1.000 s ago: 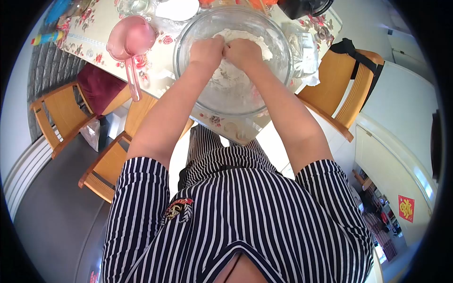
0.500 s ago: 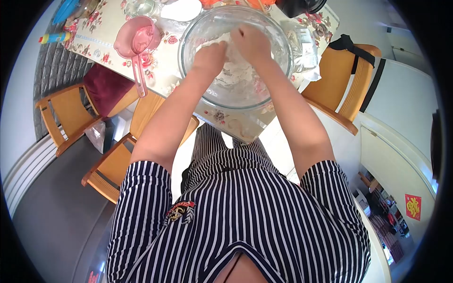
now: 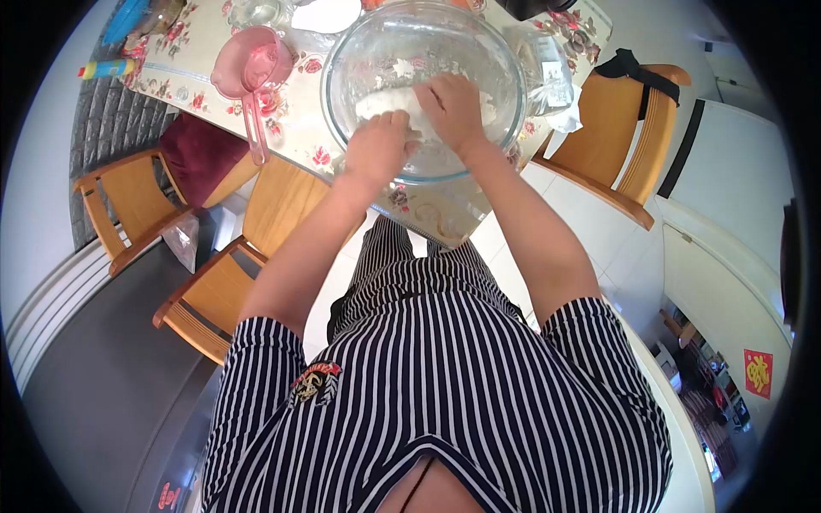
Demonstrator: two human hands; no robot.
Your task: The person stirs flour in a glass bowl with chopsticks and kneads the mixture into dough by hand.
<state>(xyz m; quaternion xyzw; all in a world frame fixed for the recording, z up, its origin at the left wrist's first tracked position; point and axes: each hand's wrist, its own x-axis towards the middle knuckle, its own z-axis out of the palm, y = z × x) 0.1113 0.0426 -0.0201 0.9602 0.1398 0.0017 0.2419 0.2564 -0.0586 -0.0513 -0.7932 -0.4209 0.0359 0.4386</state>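
A large clear glass bowl (image 3: 332,128) stands at the table's near edge, with white floury dough (image 3: 389,102) inside it. My left hand (image 3: 376,147) is in the near left part of the bowl, its fingers curled over the dough's near side. Just right of it and slightly farther in, my right hand (image 3: 452,111) has its fingers bent onto the dough. Both hands touch the dough, and their fingertips are partly hidden. Loose white bits and flour cling to the bowl's inner wall.
A pink translucent long-handled scoop (image 3: 251,73) lies left of the bowl on the flowered tablecloth (image 3: 312,111). A clear plastic bag (image 3: 547,77) sits right of the bowl. Wooden chairs (image 3: 607,145) stand at both sides. A black object (image 3: 526,7) is at the far edge.
Both hands have come nearer to my body within the bowl. The dough, loose and spread before, now shows as a more gathered lump under the fingers. The view has shifted slightly.
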